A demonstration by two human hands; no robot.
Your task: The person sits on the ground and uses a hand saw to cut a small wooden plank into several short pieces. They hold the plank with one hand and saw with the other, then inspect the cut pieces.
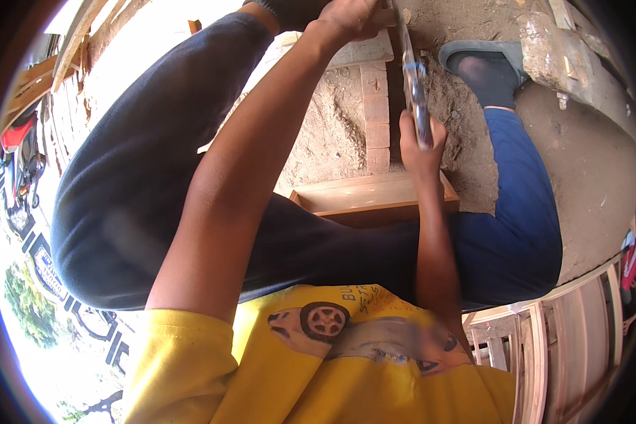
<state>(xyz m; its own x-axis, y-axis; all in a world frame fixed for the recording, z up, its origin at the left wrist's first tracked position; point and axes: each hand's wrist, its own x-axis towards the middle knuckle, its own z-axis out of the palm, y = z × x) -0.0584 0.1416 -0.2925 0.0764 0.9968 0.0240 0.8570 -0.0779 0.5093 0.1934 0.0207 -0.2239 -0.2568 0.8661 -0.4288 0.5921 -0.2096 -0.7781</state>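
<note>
My right hand [422, 145] is wrapped round the handle of a handsaw [418, 102], with some blue binding where handle and blade meet. The saw's narrow blade points away from me, seen nearly edge-on, toward the top of the view. At the top edge my left hand [353, 18] is closed on a piece of wood [385, 18] just left of the blade; part of this hand is cut off by the frame. Below it lies a thick pale board [364, 52], and a reddish wooden strip [376, 116] runs from it toward me.
A shallow wooden box [367, 194] lies by my legs. My right foot wears a grey slipper [449, 53] on sandy ground [586, 184]. A rough, stained timber block [558, 56] stands at upper right. Slatted wooden frames [537, 353] are at lower right.
</note>
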